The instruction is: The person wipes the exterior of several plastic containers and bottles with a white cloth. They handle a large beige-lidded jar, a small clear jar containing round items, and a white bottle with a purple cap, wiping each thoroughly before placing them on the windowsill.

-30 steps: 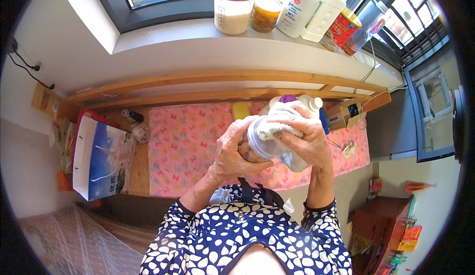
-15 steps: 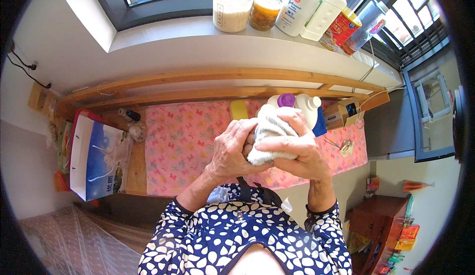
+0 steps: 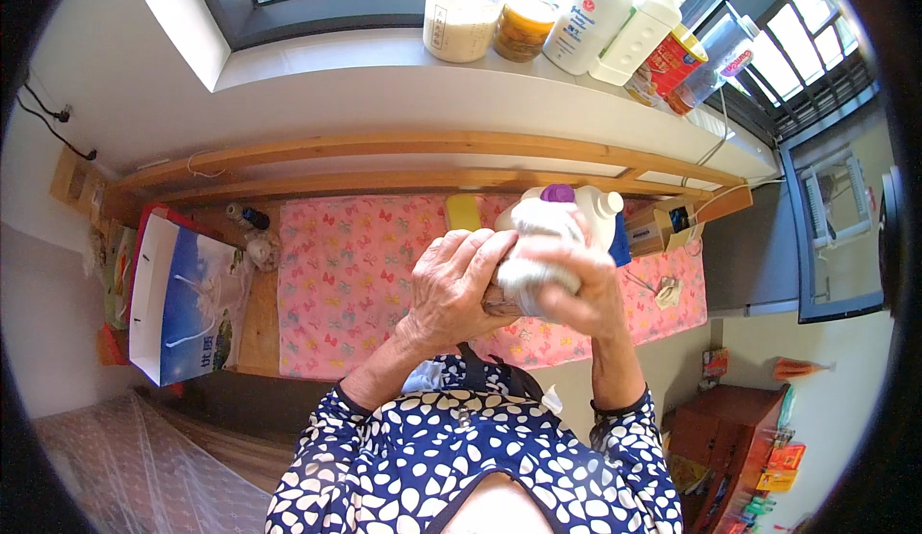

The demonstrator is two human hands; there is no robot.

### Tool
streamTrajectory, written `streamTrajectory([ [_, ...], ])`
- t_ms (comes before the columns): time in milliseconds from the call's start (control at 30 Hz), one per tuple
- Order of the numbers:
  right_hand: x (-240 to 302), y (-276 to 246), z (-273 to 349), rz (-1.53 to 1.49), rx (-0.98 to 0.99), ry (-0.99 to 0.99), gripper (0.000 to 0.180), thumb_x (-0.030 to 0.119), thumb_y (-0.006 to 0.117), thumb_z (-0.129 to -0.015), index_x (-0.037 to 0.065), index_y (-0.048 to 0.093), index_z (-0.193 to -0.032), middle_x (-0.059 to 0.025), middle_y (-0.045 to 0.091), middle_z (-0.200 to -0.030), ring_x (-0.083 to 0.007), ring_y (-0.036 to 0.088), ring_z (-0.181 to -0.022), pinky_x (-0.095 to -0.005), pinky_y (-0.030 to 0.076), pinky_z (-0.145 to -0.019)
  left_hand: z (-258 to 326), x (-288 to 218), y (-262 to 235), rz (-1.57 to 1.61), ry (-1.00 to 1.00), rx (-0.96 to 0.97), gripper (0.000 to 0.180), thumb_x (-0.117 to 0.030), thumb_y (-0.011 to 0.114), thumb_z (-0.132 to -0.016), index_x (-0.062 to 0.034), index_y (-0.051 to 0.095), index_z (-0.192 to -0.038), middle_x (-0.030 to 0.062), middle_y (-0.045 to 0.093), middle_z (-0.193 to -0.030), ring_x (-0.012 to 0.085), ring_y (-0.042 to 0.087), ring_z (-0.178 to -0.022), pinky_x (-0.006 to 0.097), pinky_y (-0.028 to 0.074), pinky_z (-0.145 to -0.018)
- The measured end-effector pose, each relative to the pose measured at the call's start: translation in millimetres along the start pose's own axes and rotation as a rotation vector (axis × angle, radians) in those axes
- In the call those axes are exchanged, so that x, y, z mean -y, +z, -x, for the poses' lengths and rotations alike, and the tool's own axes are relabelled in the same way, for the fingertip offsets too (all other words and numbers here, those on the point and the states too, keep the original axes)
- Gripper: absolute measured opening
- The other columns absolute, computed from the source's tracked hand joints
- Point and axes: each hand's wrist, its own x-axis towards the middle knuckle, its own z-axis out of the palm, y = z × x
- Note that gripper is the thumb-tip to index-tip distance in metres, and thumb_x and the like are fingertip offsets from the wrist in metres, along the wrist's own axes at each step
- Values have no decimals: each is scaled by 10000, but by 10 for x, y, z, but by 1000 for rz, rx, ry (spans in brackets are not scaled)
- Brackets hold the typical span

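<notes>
Both my hands are raised in front of my chest, pressed around a bunched white cloth [image 3: 534, 246]. My left hand [image 3: 451, 289] cups it from the left, fingers curled over the top. My right hand [image 3: 588, 296] wraps it from the right and below. A small brown part [image 3: 494, 302] shows between the palms; what it belongs to is hidden. Just behind the cloth on the table stand a white bottle with a purple cap [image 3: 557, 194] and a second white bottle [image 3: 607, 209].
A pink butterfly-print cloth [image 3: 351, 279] covers the wooden table, with a yellow object [image 3: 462, 212] and an open cardboard box [image 3: 655, 230] at its back. A blue and white bag [image 3: 182, 305] stands at the left. Jars and bottles [image 3: 538, 17] line the windowsill. A wooden cabinet [image 3: 722, 426] is lower right.
A round white container end showed between my hands a second ago; now the cloth covers it. My hands have shifted around the bundle and closed more tightly.
</notes>
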Motion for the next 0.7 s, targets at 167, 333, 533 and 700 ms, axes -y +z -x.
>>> streamTrajectory([
  [167,241,99,-14,299,110,-192,347,167,735,-545,182,663,-883,-158,533,-1154,-395,507,-1124,-507,449,-873,100,103,79,-59,-6,-29,497,-271,718,-650,-27,562,-1054,126,608,-1003,307,603,-899,423,487,-782],
  [333,275,216,-93,428,11,-135,285,206,725,-573,160,641,-842,-110,581,-1035,-338,563,-984,-481,463,-829,100,108,110,-35,26,-81,497,-286,729,-665,-17,559,-1047,126,609,-1006,309,604,-896,425,487,-769],
  [533,233,130,-236,193,-34,32,233,186,658,-718,58,642,-912,-154,629,-956,-332,579,-900,-410,470,-816,74,75,85,-42,52,-118,600,-355,800,-606,-31,558,-1050,121,610,-1000,296,605,-890,418,486,-760],
  [700,-11,150,-217,-96,-139,333,248,217,622,-842,8,635,-974,-136,636,-959,-239,615,-868,-335,482,-772,45,62,24,-49,26,-115,672,-366,819,-558,-59,563,-1098,101,618,-980,294,605,-882,416,493,-765],
])
